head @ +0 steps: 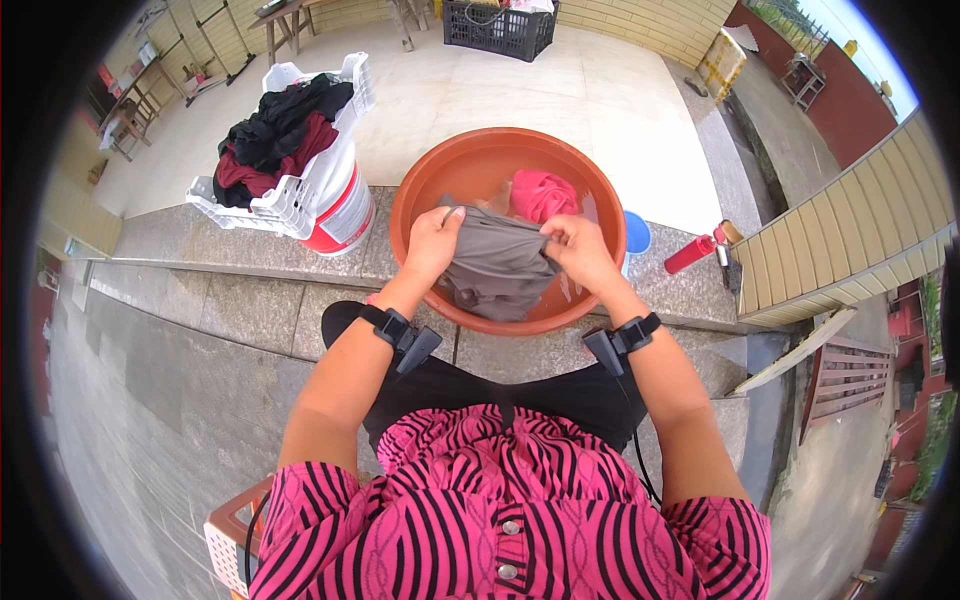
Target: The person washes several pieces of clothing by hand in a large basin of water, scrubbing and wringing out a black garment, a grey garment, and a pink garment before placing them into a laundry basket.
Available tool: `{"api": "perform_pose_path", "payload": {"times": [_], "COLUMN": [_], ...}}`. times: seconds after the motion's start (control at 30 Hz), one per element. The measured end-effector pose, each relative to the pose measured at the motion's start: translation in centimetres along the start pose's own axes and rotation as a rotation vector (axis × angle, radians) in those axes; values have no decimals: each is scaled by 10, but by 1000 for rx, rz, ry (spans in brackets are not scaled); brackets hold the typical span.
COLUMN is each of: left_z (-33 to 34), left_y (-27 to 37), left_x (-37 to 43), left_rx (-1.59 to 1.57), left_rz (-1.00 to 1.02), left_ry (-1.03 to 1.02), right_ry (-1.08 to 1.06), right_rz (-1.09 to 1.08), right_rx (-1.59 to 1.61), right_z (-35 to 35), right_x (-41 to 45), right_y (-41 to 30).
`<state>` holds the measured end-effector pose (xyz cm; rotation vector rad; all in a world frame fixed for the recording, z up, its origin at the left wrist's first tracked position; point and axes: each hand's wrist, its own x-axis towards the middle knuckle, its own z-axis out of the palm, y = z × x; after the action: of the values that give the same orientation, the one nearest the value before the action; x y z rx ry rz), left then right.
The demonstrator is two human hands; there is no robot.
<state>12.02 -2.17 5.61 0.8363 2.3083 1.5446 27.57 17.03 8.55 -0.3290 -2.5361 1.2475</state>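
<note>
A wet grey garment (499, 262) is stretched between my two hands over an orange-brown plastic basin (420, 169). My left hand (435, 236) pinches its upper left edge, with the thumb on top. At its right edge, my right hand (576, 244) grips the cloth between thumb and fingers. The garment's lower part hangs down into the basin, and the folds hide what lies beneath. Just behind the garment, a bunched pink cloth (544, 196) rests in the basin's water.
Left of the basin, a white plastic crate (289, 214) of black and maroon clothes sits on a white-and-red bucket (341, 217). To the right are a blue container (637, 232) and a red bottle (688, 255). A black crate (499, 34) stands farther back, beyond the stone step (255, 292).
</note>
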Motion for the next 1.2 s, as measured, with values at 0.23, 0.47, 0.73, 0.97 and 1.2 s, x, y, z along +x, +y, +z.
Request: {"api": "perform_pose_path", "payload": {"times": [0.23, 0.47, 0.73, 0.97, 1.2], "left_z": [5, 11, 12, 22, 23], "left_y": [41, 93, 72, 73, 26], "left_x": [-6, -20, -9, -16, -14], "left_rx": [25, 50, -716, -724, -505], "left_rz": [250, 422, -72, 36, 81], "left_ry": [288, -29, -153, -91, -44], "right_ry": [167, 152, 265, 44, -265], "right_rz": [-143, -157, -196, -45, 15], "right_rx": [236, 246, 392, -46, -300], "right_z": [-21, -29, -17, 43, 46], "right_x": [21, 28, 14, 2, -4], "right_y": [-53, -80, -75, -22, 21]}}
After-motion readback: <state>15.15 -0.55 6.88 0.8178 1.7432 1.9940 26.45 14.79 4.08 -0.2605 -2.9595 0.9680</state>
